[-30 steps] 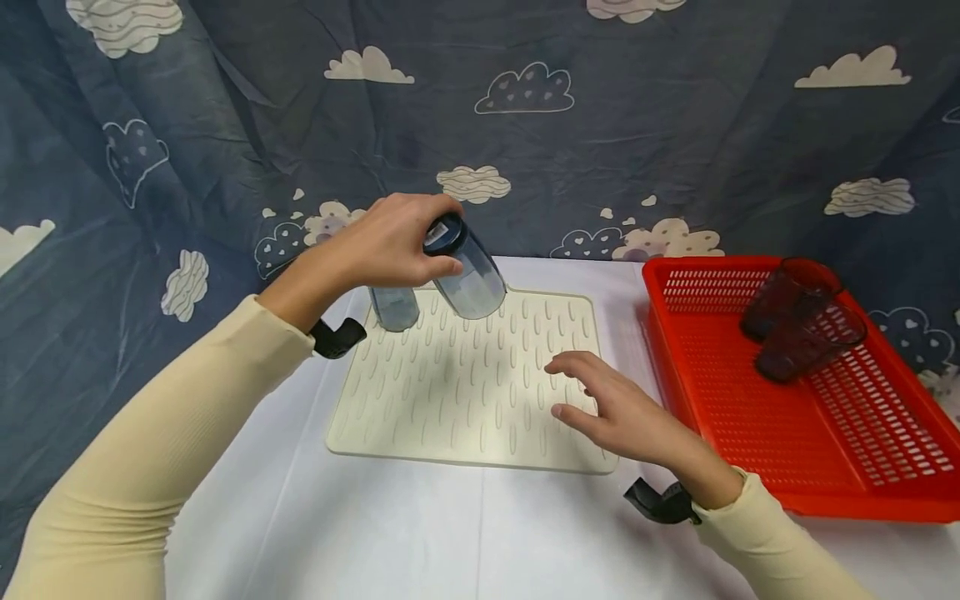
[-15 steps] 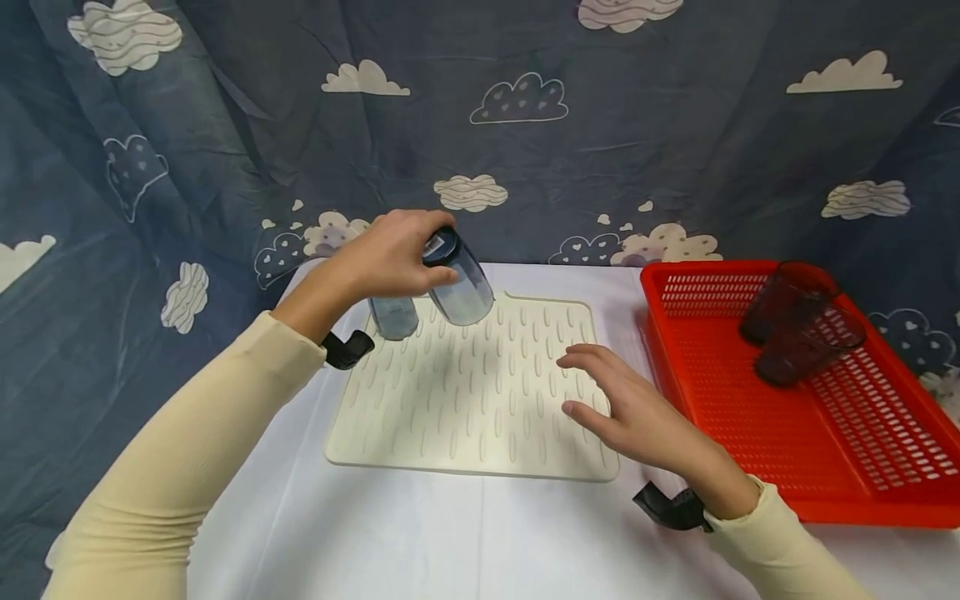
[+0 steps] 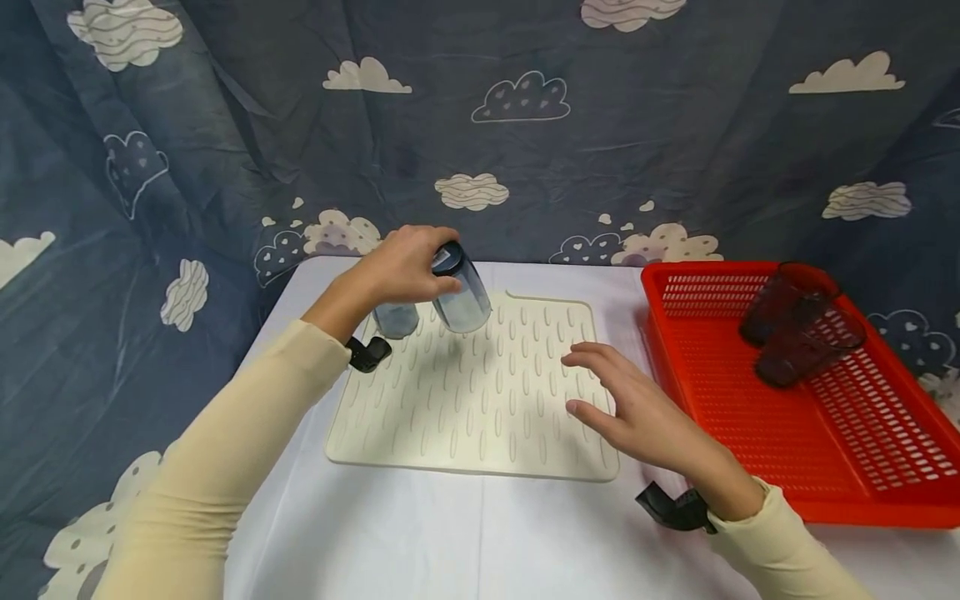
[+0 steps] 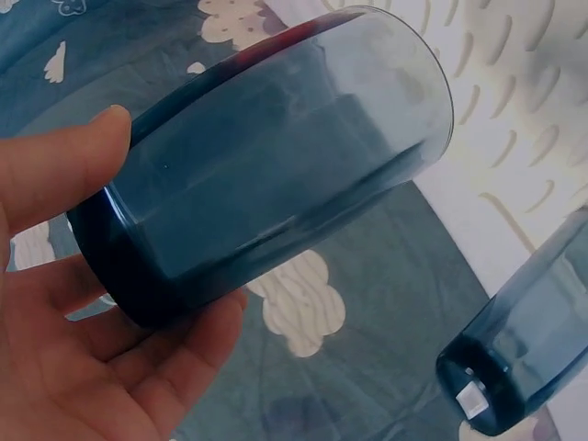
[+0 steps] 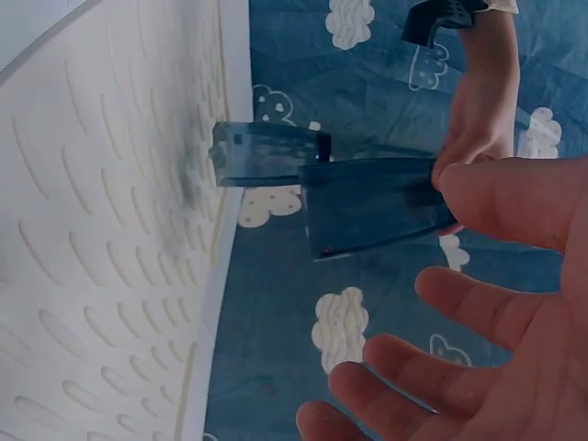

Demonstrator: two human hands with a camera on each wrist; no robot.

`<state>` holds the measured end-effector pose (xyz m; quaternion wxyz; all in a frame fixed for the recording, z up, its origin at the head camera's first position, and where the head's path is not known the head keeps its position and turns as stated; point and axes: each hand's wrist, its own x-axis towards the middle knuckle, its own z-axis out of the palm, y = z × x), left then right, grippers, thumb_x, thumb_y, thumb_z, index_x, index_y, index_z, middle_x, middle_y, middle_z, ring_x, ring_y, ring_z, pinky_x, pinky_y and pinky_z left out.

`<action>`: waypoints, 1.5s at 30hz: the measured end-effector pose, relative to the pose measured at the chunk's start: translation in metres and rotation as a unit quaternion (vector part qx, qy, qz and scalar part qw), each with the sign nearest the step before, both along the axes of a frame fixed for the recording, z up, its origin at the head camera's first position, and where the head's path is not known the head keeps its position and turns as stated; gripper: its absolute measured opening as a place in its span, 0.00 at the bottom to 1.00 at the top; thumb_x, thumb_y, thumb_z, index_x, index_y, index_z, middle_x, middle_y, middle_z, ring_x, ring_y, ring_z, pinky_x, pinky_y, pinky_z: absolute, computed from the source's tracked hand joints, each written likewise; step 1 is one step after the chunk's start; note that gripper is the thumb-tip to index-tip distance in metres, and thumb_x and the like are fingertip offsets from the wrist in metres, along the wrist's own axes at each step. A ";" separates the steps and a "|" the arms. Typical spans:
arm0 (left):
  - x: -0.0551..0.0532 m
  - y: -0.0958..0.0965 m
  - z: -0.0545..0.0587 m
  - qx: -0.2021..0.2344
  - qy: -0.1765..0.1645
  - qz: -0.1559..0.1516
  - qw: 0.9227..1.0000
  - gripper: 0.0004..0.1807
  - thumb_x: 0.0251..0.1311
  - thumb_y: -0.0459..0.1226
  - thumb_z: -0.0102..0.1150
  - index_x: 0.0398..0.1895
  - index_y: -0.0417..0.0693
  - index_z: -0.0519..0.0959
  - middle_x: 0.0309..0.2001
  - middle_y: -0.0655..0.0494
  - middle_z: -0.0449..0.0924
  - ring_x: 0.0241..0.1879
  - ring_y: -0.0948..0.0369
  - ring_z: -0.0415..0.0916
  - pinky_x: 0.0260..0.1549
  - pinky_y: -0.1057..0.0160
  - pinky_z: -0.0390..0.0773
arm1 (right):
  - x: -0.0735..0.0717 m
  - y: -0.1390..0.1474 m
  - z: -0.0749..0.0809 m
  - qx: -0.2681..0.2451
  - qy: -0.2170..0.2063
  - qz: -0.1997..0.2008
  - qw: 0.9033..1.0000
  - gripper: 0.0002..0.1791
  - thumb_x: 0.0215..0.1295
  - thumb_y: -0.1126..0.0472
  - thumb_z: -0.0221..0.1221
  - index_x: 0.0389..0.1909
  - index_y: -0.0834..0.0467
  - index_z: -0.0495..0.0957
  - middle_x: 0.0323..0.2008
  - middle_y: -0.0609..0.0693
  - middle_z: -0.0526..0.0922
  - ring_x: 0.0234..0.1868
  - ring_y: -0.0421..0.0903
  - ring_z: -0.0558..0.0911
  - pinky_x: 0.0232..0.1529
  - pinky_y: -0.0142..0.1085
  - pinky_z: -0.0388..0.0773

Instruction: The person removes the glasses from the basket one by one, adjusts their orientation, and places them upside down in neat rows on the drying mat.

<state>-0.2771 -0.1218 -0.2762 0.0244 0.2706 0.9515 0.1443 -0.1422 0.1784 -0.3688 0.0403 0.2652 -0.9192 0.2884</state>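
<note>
My left hand grips a blue-tinted drinking glass by its thick base, mouth downward and tilted, above the back of the cream ribbed drying mat. In the left wrist view, thumb and fingers wrap the dark base of that glass. A second blue glass stands upside down on the mat's back left corner, partly behind the left hand; a small white label shows on the base of this standing glass. My right hand hovers over the mat's right side, fingers apart and loosely bent, holding nothing.
A red plastic basket with perforated walls stands right of the mat. Two dark-tinted glasses lean inside near its far right side. White cloth covers the table; a dark cloud-print curtain hangs behind.
The left hand has come lower with its glass, closer to the mat, and the glass is more upright. The right hand has shifted slightly to the right.
</note>
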 end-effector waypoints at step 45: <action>-0.030 0.019 -0.056 -0.068 -0.055 0.018 0.996 0.38 0.62 0.45 0.63 0.73 0.44 0.64 0.69 0.44 0.70 0.69 0.47 0.68 0.69 0.45 0.67 | 0.001 0.006 -0.001 -0.022 -0.052 -0.024 0.998 0.33 0.60 0.58 0.66 0.65 0.57 0.68 0.68 0.59 0.68 0.67 0.57 0.69 0.56 0.56 0.80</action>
